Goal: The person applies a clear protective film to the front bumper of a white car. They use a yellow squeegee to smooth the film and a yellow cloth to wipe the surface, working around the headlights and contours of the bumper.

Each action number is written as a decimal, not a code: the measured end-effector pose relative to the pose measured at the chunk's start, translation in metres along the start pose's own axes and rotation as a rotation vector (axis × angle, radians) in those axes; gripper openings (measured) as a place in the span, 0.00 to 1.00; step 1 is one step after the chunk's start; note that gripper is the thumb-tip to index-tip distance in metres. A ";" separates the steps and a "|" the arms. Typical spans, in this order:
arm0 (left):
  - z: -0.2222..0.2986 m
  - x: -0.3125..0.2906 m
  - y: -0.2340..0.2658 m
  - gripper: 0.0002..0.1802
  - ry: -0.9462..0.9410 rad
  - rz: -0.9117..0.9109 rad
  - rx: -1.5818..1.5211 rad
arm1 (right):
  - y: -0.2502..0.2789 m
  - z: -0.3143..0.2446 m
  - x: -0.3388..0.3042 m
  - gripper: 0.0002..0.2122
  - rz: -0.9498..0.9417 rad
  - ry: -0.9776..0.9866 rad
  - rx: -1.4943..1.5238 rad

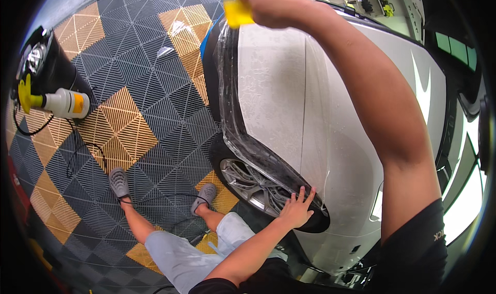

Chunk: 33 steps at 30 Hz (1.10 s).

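Observation:
My right hand (271,7) is stretched far forward, closed round a yellow squeegee (237,14) at the far end of a white car panel (271,82). Clear film (231,121) lies over the panel, and its loose margin hangs past the dark wheel arch trim. Wet spots and small bubbles show under it. My left hand (296,210) rests on the film at the arch's near end, fingers spread. Below that hand is the car wheel (248,183), with silver spokes and a black tyre, partly covered by the hanging film.
A spray bottle (67,103) with a yellow-green head stands at the left by a black cylindrical container (59,61). A thin dark cable (160,197) runs across the grey and tan tiled floor (170,113) near my feet. Hoses (367,4) hang at the far right wall.

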State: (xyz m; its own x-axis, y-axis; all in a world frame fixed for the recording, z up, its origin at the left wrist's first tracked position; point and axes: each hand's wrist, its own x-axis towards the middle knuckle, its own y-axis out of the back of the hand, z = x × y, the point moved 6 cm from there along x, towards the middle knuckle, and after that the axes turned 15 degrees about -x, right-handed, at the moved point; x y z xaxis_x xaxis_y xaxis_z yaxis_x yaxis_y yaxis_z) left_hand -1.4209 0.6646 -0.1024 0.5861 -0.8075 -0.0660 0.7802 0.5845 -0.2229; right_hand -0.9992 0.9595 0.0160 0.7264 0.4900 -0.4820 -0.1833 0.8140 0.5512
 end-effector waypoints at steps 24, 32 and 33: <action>-0.179 -0.149 0.068 0.31 0.283 0.031 -0.127 | -0.231 -0.265 -0.360 0.19 -0.826 0.293 0.131; -0.203 -0.210 0.110 0.26 0.420 0.386 -0.392 | -0.092 0.022 0.024 0.08 0.125 -0.204 -0.466; -0.204 -0.222 0.119 0.26 0.454 0.457 -0.425 | -0.097 0.021 0.035 0.09 -0.068 -0.259 -0.337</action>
State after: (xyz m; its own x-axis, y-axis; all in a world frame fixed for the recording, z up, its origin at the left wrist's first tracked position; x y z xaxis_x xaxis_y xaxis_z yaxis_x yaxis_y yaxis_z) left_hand -1.5024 0.8972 -0.3132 0.6114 -0.5004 -0.6131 0.2777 0.8611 -0.4259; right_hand -0.9417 0.8912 -0.0400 0.8788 0.3719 -0.2990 -0.3041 0.9193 0.2497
